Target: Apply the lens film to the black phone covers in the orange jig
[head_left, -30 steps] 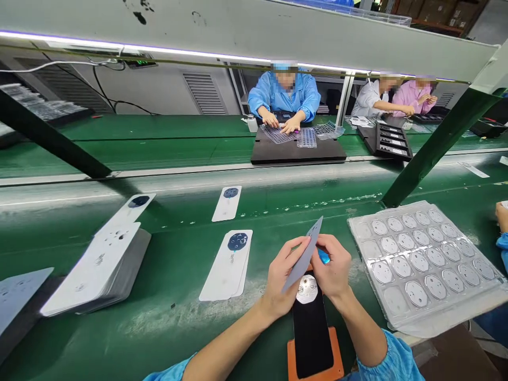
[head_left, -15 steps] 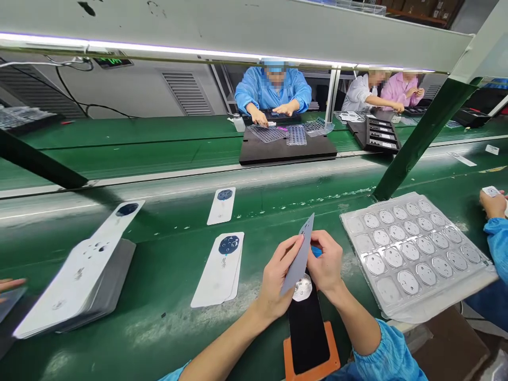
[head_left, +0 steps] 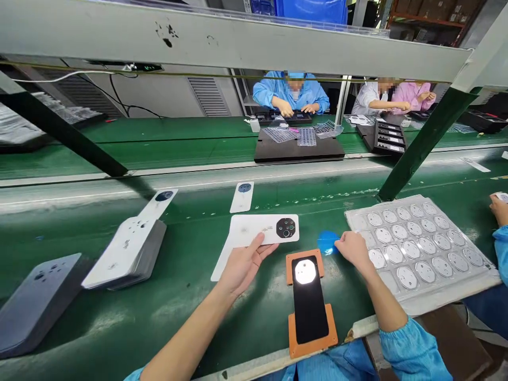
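Have drawn white panel (head_left: 257,224) leftward and turned its printed face up since half a second ago; now hold its near edge between left hand's (head_left: 243,264) thumb and half-open fingers, over white sheets (head_left: 222,260) on green surface (head_left: 138,328). In right hand's (head_left: 354,250) closed fingers, pinch blue film (head_left: 327,242) near black plate (head_left: 311,312).

From my remote station I can see a smudged pale beam (head_left: 257,43) running across above glossy green worktops (head_left: 190,144), a grey wall (head_left: 174,87) with a louvred vent (head_left: 209,97) beyond, and shelving (head_left: 428,21) stacked with boxes (head_left: 431,8) at upper right
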`<state>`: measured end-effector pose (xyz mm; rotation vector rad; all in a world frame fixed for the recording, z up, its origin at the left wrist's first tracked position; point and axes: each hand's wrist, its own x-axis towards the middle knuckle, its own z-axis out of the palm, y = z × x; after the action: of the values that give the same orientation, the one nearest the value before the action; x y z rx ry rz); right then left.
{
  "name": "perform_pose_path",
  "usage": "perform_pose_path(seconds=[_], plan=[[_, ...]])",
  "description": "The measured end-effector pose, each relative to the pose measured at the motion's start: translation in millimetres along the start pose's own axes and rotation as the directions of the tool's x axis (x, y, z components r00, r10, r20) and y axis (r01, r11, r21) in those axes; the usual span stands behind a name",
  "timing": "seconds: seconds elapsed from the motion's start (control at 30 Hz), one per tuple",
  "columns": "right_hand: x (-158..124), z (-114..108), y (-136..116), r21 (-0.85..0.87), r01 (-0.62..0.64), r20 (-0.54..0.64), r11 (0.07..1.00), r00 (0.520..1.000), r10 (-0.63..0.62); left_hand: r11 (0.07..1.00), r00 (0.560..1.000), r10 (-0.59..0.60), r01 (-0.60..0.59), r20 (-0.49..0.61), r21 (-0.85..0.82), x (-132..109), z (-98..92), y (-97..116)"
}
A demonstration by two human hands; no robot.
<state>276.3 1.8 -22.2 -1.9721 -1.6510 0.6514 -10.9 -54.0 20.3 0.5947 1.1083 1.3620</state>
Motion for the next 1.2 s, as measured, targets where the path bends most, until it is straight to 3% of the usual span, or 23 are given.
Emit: perform_pose_path(seconds=[0.1,0.17,0.2,0.23,0.27,0.3,0.33,0.37,0.4,0.47,0.63,0.73,0.9,1.1,1.2], plan=[[-17.9,-18.0,-6.2,-0.061,0.030,-0.036,0.998,0.999,-0.032,0.922,0.991,0.111,-0.130,0.071,0.364,-20.1,-7.4,6.9],[-37.6,-30.7,-15.6,-0.035,0.165,-0.051,0.986,0.985,-0.167,0.714,0.941,0.209,-0.332,0.265,0.617,-35.1,-11.0,6.1],[-49.2,-34.6,-20.2,-0.013,0.293,-0.043,0.956,0.955,-0.294,0.562,0.873,0.239,-0.481,0.425,0.673,-42.1,-12.6,3.0],[-61.2,-35.7,-24.0,0.003,0.446,-0.023,0.895,0.895,-0.446,0.392,0.770,0.252,-0.635,0.586,0.666,-48.2,-13.8,-2.2],[-73.0,-33.8,-26.4,0.005,0.597,0.001,0.802,0.802,-0.597,0.215,0.649,0.249,-0.761,0.719,0.612,-53.4,-14.6,-9.5],[-83.8,-29.1,-27.0,-0.014,0.720,0.027,0.694,0.694,-0.719,0.043,0.538,0.230,-0.838,0.811,0.544,-57.3,-14.9,-18.3],[-92.8,-22.2,-25.8,-0.053,0.805,0.049,0.591,0.593,-0.804,-0.110,0.463,0.203,-0.865,0.863,0.490,-60.1,-14.6,-28.1],[-99.7,-13.9,-22.7,-0.105,0.854,0.064,0.509,0.517,-0.854,-0.234,0.428,0.184,-0.855,0.885,0.463,-61.7,-14.0,-38.0],[-104.1,-5.3,-18.4,-0.158,0.876,0.068,0.455,0.470,-0.880,-0.325,0.420,0.168,-0.830,0.892,0.452,-62.3,-13.1,-47.2],[-106.4,9.0,-8.2,-0.239,0.886,0.068,0.398,0.424,-0.903,-0.410,0.438,0.117,-0.796,0.891,0.445,-61.2,-11.7,-61.0],[-96.7,18.8,6.2,-0.318,0.889,0.102,0.329,0.378,-0.920,-0.409,0.472,0.064,-0.791,0.879,0.455,-53.2,-15.9,-68.6],[-93.2,19.3,7.4,-0.327,0.895,0.148,0.305,0.367,-0.918,-0.400,0.479,0.071,-0.790,0.875,0.464,-47.3,-20.0,-66.7],[-92.8,25.8,10.9,-0.348,0.897,0.214,0.274,0.360,-0.908,-0.431,0.445,0.048,-0.798,0.894,0.420,-41.2,-22.5,-69.6],[-93.9,25.2,10.6,-0.347,0.903,0.342,0.253,0.373,-0.863,-0.357,0.522,-0.001,-0.797,0.853,0.487,-46.8,-24.5,-77.3],[-95.4,21.4,9.0,-0.336,0.908,0.388,0.249,0.375,-0.842,-0.330,0.533,-0.030,-0.804,0.845,0.495,-50.2,-24.6,-76.4]])
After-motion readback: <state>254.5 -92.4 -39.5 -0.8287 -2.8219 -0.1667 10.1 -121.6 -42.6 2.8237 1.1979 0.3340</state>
